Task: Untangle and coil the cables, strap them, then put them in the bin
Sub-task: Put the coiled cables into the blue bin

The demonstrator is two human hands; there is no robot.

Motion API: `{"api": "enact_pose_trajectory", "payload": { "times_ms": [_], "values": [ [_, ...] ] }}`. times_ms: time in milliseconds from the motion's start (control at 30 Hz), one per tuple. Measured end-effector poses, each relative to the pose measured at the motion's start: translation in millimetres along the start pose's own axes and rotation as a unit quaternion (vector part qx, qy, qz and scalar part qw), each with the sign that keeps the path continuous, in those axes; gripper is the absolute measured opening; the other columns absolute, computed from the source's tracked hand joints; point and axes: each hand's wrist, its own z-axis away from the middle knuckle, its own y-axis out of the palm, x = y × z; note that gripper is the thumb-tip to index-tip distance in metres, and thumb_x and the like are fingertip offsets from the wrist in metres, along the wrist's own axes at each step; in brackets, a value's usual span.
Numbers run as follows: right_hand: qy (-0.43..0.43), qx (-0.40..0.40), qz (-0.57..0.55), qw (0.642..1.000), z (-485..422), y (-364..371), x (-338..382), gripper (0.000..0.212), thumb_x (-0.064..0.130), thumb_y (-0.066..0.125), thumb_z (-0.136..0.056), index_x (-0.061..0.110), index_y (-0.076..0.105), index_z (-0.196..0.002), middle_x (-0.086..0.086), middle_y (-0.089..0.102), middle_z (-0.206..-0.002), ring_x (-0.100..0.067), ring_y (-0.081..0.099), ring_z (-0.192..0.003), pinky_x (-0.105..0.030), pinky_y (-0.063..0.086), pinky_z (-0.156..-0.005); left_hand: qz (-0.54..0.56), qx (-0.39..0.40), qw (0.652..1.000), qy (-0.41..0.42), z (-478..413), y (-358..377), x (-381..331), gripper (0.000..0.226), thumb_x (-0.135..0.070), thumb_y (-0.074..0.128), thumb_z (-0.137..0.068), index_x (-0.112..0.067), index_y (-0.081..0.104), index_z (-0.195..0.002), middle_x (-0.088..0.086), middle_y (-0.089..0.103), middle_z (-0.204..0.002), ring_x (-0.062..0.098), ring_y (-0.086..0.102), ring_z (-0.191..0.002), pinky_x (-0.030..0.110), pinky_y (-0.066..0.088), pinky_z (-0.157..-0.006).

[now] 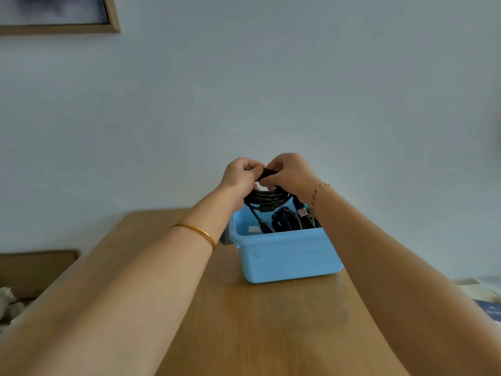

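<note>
A coiled black cable [267, 198] hangs above the light blue bin [287, 253], which stands on the wooden table near its far edge. My left hand [241, 176] and my right hand [291, 172] meet over the coil, both pinching a black strap [267, 172] at its top. The coil's loose ends, one with a USB plug [302, 212], dangle into the bin. More black cables [290, 221] lie inside the bin, partly hidden by its wall and my right wrist.
The wooden table [257, 321] runs toward a pale wall. A small grey object [225, 238] sits just left of the bin. A framed picture [57, 13] hangs at the upper left. Papers [485, 297] lie to the right of the table.
</note>
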Motion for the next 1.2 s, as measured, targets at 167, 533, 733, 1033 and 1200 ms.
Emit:
{"api": "enact_pose_trajectory", "payload": {
  "times_ms": [167,533,733,1033,1200],
  "values": [
    [0.090,0.147,-0.087,0.981,8.5,5.9,-6.7,0.027,0.015,0.059,-0.092,0.001,0.058,-0.115,-0.006,0.056,-0.074,-0.006,0.056,-0.043,-0.014,0.041,-0.039,-0.029,-0.004,0.997,-0.065,-6.9,-6.4,33.8,0.014,-0.012,0.050,-0.099,-0.010,0.062,-0.104,0.008,0.061,-0.094,0.013,0.052,-0.066,0.026,0.045,-0.060],
    [-0.001,0.118,0.321,0.940,6.5,27.2,-17.4,0.025,0.005,0.052,-0.090,0.005,0.045,-0.065,-0.004,0.039,-0.062,-0.023,0.044,-0.065,-0.023,0.033,-0.051,-0.283,0.114,0.952,0.009,-15.5,3.8,42.8,0.023,-0.009,0.043,-0.099,-0.006,0.066,-0.095,0.008,0.063,-0.094,0.023,0.058,-0.084,0.035,0.048,-0.079],
    [-0.027,-0.010,0.291,0.956,-4.2,7.4,-22.6,0.028,-0.003,0.046,-0.089,0.004,0.064,-0.109,-0.010,0.063,-0.111,-0.028,0.061,-0.099,-0.032,0.049,-0.078,-0.440,0.212,0.872,0.040,-18.2,11.8,45.8,0.014,-0.009,0.037,-0.099,-0.014,0.046,-0.089,0.007,0.042,-0.081,0.013,0.037,-0.068,0.023,0.031,-0.060],
    [-0.006,-0.064,0.178,0.982,-0.7,-33.2,-64.7,0.030,0.006,0.044,-0.091,0.012,0.067,-0.109,-0.003,0.066,-0.112,-0.022,0.061,-0.100,-0.033,0.051,-0.085,-0.674,0.199,0.704,0.099,-32.0,14.5,42.9,0.030,-0.038,0.049,-0.097,-0.018,0.057,-0.118,0.010,0.046,-0.126,0.029,0.041,-0.119,0.038,0.038,-0.095],
    [0.103,-0.135,0.080,0.982,-19.6,-76.9,-134.7,0.026,0.000,0.047,-0.086,0.012,0.067,-0.097,-0.005,0.061,-0.099,-0.023,0.058,-0.094,-0.036,0.051,-0.084,-0.528,0.140,0.833,0.086,-55.4,29.0,24.5,0.018,-0.023,0.055,-0.093,-0.015,0.066,-0.103,0.010,0.064,-0.112,0.029,0.058,-0.110,0.033,0.045,-0.089]
  ]
}}
